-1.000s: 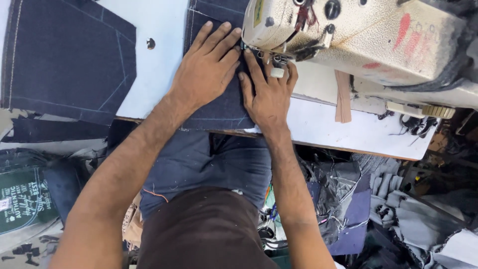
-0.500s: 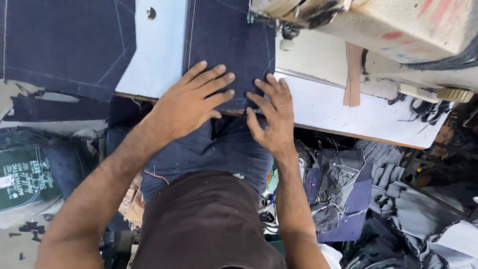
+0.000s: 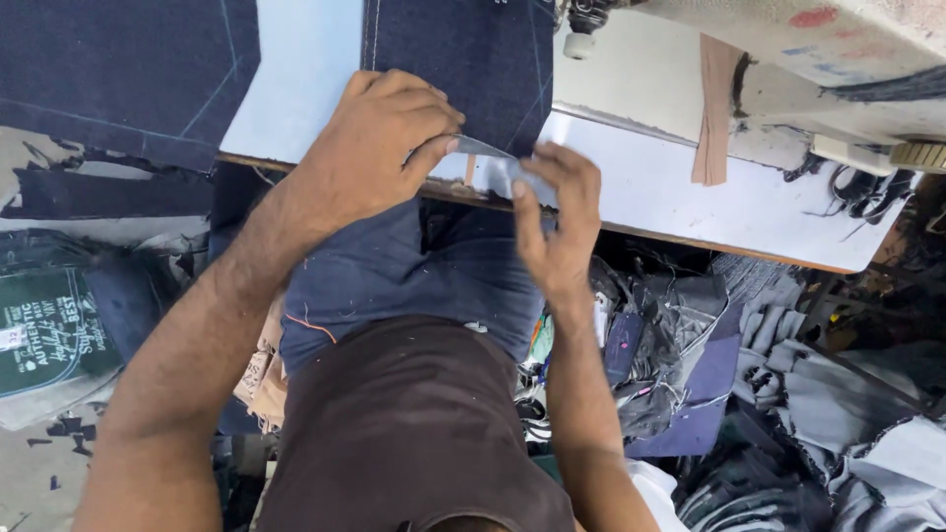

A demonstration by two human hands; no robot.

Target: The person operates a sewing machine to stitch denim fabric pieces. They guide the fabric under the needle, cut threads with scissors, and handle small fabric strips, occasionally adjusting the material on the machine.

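the dark denim panel point(image 3: 463, 59) is laid on the pale surface point(image 3: 305, 89), its long axis running far-to-near, with the near end draped over the surface's near edge. that folded-back near edge is pinched by both hands, close together: the left hand point(image 3: 379, 148) is clamped on it from the left, the right hand point(image 3: 557, 217) from the right and slightly nearer. the sewing machine point(image 3: 788, 49) is seen far right of the hands.

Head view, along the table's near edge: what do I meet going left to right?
Denim panel → bare table strip → left hand → folded denim edge → right hand → tan strip → black cables.
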